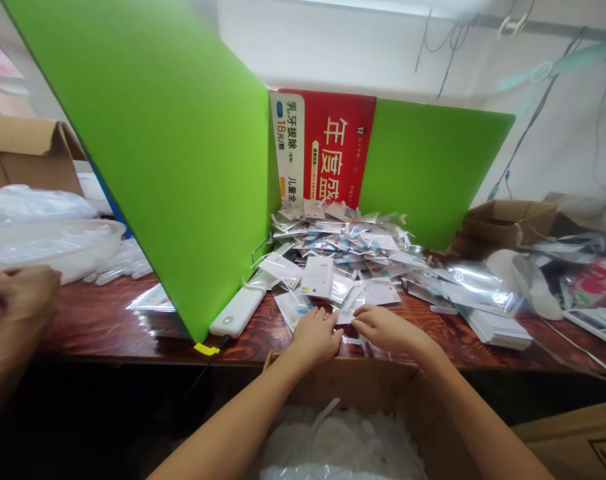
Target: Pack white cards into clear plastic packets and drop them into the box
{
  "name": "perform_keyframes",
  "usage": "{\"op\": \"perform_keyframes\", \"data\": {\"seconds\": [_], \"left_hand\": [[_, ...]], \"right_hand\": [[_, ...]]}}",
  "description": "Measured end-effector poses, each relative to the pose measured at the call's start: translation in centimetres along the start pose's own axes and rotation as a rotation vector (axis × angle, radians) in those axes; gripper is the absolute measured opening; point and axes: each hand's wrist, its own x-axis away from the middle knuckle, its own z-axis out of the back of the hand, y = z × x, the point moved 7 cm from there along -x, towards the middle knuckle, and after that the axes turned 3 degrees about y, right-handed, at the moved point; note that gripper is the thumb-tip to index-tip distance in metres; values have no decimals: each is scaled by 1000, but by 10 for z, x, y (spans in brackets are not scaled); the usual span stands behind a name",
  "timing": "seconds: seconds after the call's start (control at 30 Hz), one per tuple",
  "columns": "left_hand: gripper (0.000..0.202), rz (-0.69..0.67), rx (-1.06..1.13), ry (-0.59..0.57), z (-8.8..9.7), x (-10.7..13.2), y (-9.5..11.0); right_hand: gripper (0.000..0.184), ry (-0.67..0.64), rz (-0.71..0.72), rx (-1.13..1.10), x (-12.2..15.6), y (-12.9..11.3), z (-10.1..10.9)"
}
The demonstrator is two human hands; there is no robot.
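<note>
My left hand [317,337] is at the table's front edge, its fingers bent and closed at the near left corner of a clear plastic packet [349,309] with a white card inside. From the other side, my right hand [385,327] has its fingers pressed together at the same packet's right edge. A narrow pale strip [353,341] shows below, between the hands. Beyond them rises a heap of similar packets [353,240] with printed cards. One packet with a white printed card [317,276] lies just past my left hand.
Green boards [147,147] stand left and behind, with a red-and-white printed panel [340,147]. A white power bank [237,311] lies left. Below the edge is an open cardboard box [345,383] of white plastic pieces. Card stacks [500,330] lie right. Another person's hand [25,293] is far left by a basin [95,250].
</note>
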Motion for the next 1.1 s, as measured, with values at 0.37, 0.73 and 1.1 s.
{"op": "perform_keyframes", "data": {"seconds": [0.37, 0.73, 1.1], "left_hand": [[49, 48, -12, 9, 0, 0, -3], [51, 86, -17, 12, 3, 2, -3], [49, 78, -14, 27, 4, 0, 0]], "right_hand": [[34, -6, -16, 168, -15, -6, -34], [32, -36, 57, 166, -14, 2, -25], [34, 76, 20, 15, 3, -14, 7]]}}
